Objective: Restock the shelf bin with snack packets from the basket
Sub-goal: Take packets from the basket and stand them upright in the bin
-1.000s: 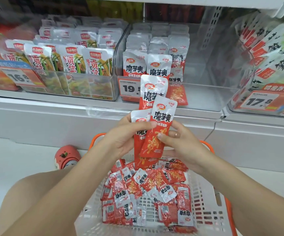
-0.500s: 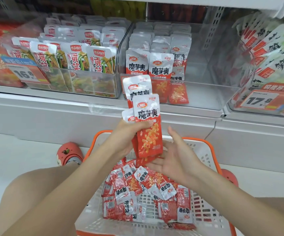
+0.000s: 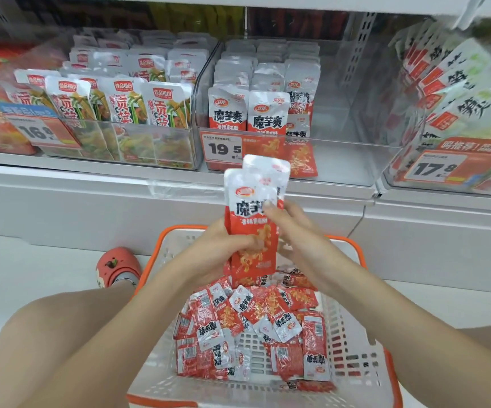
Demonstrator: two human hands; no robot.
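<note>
A small stack of red-and-white snack packets (image 3: 251, 219) stands upright above the basket. My left hand (image 3: 223, 245) grips the stack's lower left side. From the right, my right hand (image 3: 294, 231) closes on it, thumb on the front. Below, the white basket with an orange rim (image 3: 353, 366) holds several loose packets (image 3: 253, 325) of the same kind. The clear shelf bin (image 3: 341, 142) ahead has rows of these packets (image 3: 250, 113) on its left side, while its right side is bare.
A neighbouring bin (image 3: 114, 136) of green-and-white packets stands to the left, and a tilted bin (image 3: 459, 113) of white packets to the right. Price tags read 16.8, 19.5 and 17.8. My knee and a red shoe (image 3: 117, 266) are left of the basket.
The fanned packets have been squared into one upright stack. My right hand, open under the stack half a second ago, now closes on its right side.
</note>
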